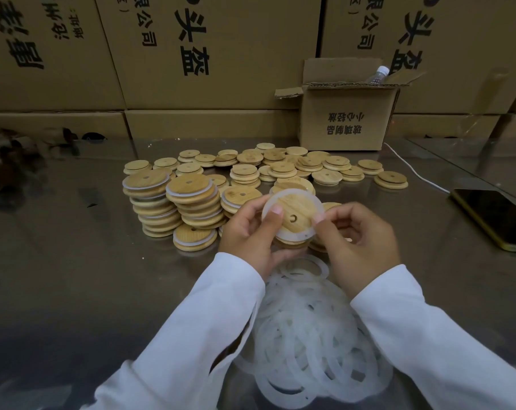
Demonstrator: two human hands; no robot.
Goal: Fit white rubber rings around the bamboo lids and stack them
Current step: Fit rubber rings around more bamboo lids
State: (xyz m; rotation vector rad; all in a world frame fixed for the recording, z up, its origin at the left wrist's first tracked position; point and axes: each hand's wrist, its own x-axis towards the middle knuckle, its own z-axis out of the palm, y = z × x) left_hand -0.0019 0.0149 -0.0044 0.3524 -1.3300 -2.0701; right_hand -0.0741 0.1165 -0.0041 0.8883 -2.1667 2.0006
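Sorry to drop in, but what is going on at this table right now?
A person in white sleeves is fitting a white rubber ring onto a bamboo lid. The left hand grips the lid while the right hand pinches the ring at its edge. To the left, ringed lids stand in stacks, bare lids lie behind, and a pile of loose rings sits nearest the person.

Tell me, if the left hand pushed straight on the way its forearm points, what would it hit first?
The left hand grips the bamboo lid with a white ring on it, so that comes first. Beyond it, the hand would probably meet the lid lying just behind, though depth is unclear.
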